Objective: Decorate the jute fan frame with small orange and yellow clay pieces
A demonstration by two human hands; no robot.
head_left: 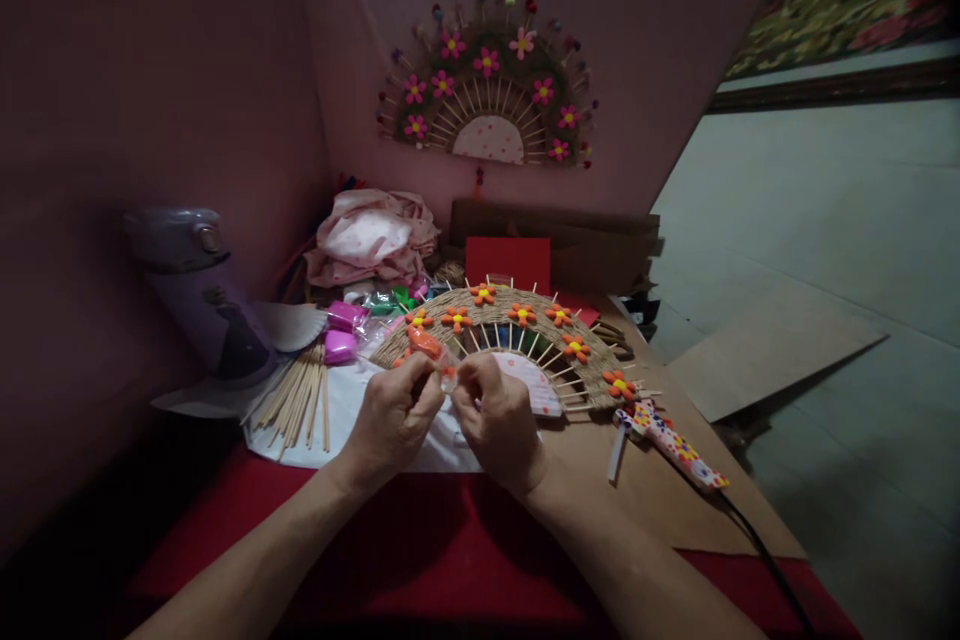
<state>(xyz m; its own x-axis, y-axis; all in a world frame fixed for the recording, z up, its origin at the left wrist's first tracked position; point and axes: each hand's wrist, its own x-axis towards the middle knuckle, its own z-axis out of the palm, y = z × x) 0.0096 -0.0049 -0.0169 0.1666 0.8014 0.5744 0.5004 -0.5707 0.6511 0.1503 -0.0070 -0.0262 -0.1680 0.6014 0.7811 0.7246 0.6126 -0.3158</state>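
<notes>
Both my hands are raised over the front of the table, close together. Between them is a small clear plastic bag [448, 372] with an orange lump of modelling clay [424, 341] in it. My left hand [397, 410] pinches one side of the bag, and my right hand [496, 415] pinches the other. Just behind lies a half-round fan [540, 310] wound in twine, with wooden sticks and orange flowers with yellow centres. Its lower middle is a pale, dotted half disc [525, 382], partly covered by my right hand.
Thin wooden sticks [294, 410] lie left on a white sheet [337, 445], near pink clay packs [343, 332]. A purple bottle [206, 300] stands far left. On brown cardboard [637, 500] rests a flower-patterned glue gun [675, 445] with a cord. A finished fan [487, 90] hangs behind.
</notes>
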